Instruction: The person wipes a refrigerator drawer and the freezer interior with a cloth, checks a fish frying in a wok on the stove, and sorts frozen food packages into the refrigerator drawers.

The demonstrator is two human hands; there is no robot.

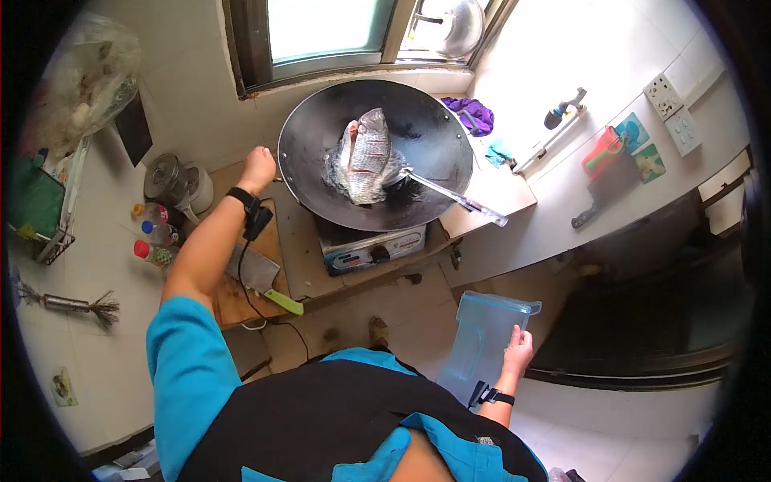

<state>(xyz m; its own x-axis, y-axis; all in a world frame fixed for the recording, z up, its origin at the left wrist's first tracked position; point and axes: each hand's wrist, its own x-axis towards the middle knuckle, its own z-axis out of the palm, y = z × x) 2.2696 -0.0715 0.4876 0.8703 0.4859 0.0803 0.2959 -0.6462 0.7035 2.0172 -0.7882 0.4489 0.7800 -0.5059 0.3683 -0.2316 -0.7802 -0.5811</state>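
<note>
- Far left, we log a green basket (36, 197) at the wall.
- Next, three bottles (163, 233) with orange, blue and red caps, grouped beside the board (221, 301).
- On the board, a cleaver (255, 270), its green handle pointing toward the person; a black cable (250, 301) runs from the left wristband past it.
- Left hand (259, 169): fingers curled, just beside the wok's left rim. Whether they grip its small handle, we cannot tell.
- The wok (317, 120) sits on a stove (341, 259) on the worktop (303, 267).
- We note a fish (371, 157) in the wok, scored across its side.
- A spatula (458, 197) leans in the wok, handle out over the right rim.
- Behind, a purple cloth (475, 119).
- A clear bluish bin (480, 345) hangs beside the body, in front of the worktop.
- Right hand (518, 352): fingers closed on the bin's right edge, thumb up.
- Farther right, a knife (584, 215) against the wall.
</note>
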